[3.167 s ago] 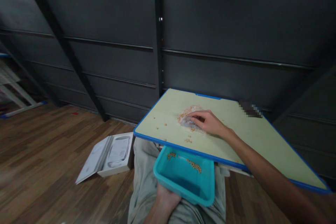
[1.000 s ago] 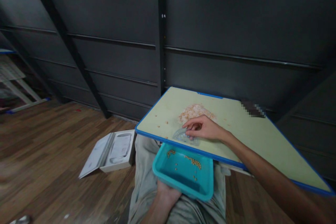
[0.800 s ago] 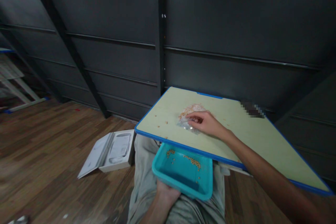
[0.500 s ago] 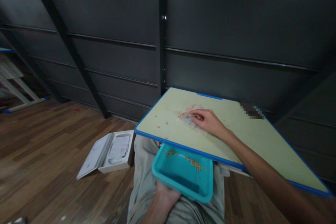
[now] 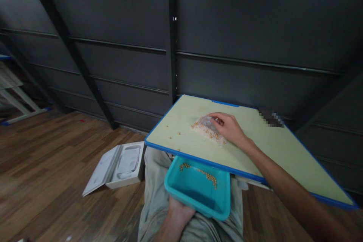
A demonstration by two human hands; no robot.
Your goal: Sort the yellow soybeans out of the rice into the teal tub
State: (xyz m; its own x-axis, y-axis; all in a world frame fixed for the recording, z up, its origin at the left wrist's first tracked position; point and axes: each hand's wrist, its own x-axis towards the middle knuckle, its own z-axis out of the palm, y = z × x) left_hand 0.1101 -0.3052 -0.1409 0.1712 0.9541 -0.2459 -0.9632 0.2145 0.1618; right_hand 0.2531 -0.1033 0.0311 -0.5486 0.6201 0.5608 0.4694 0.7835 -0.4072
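My left hand [image 5: 181, 210] holds a turquoise tray [image 5: 195, 204] from below at its near edge, over my lap; its fingers are hidden underneath. Small round tan beans [image 5: 210, 177] lie along the tray's far side. Above the board, my right hand [image 5: 227, 126] is closed in a pinch on a crumpled clear plastic bag [image 5: 207, 121], whose full shape I cannot make out. Under and beside the bag is a heap of whitish grains [image 5: 207, 131] with tan beans mixed in. A few loose beans [image 5: 179, 133] sit to the left of the heap.
The pale yellow board [image 5: 269, 151] has a blue rim, and the tray's far edge sits beneath its near edge. A dark pixelated object [image 5: 271, 117] lies at its far right. An open white box [image 5: 126, 162] rests on the wooden floor. A dark panelled wall [image 5: 255, 26] stands behind.
My right hand has lifted slightly and shifted a little away from me with the plastic bag, exposing more of the grains and beans on the near side. My left hand and the tray stay put.
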